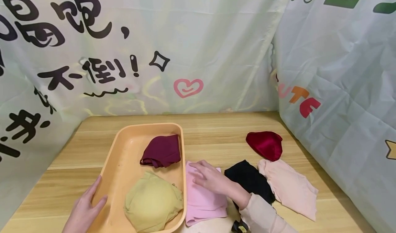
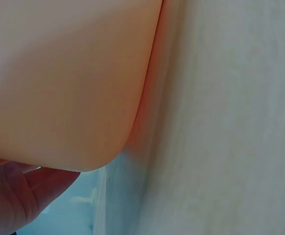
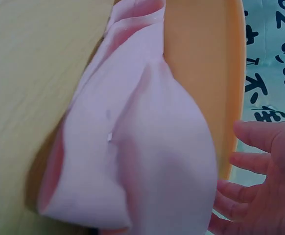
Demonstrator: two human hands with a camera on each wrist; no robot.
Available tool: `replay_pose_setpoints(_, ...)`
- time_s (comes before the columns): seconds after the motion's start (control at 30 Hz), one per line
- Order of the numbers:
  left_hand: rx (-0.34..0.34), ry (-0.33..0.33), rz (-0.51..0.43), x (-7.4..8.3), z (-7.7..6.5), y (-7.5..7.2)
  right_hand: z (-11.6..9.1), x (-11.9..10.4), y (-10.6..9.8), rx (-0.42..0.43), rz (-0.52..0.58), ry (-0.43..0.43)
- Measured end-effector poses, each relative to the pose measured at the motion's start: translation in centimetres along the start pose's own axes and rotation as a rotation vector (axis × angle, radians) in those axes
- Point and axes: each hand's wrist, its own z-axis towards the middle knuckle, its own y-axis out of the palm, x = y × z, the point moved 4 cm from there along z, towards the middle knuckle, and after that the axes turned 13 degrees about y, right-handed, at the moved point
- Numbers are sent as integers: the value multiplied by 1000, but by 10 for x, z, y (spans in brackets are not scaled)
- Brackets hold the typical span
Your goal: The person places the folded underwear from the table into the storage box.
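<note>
Pink cloth (image 1: 205, 205) lies three o'clock from the tray (image 1: 114, 185); right hand (image 1: 213, 181) spread, empty; left hand (image 1: 85, 207) pinches tray, likely steadying it.

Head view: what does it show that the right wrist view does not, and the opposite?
Only the head view shows the left hand, olive cloth, maroon cloth, peach cloth and glossy red cloth. Only the right wrist view shows a small white speck on the pink cloth. Both show this cloth, the orange tray and the right hand.
</note>
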Motion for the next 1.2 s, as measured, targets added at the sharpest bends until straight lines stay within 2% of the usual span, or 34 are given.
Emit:
replay_pose_setpoints(0.23, -18, -18, -23, -1, 0, 0, 0, 7, 3, -28, 9, 42)
replay_pose_setpoints(0.47, -1, -7, -13, -1, -1, -1, -1, 15, -1, -60, 44, 147)
replay_pose_setpoints(0.6, 1, -5, -11, -2, -1, 0, -2, 20, -3, -105, 50, 180)
replay_pose_setpoints(0.9, 9, 8, -7, -2, -1, 0, -3, 31, -2, -291, 35, 172)
replay_pose_setpoints(1.07, 17, 17, 1, -1, 0, 1, -2, 35, -1, -313, 13, 197)
replay_pose_setpoints(1.2, 10, 11, -7, -2, 0, 1, 0, 37, -1, -295, -4, 174)
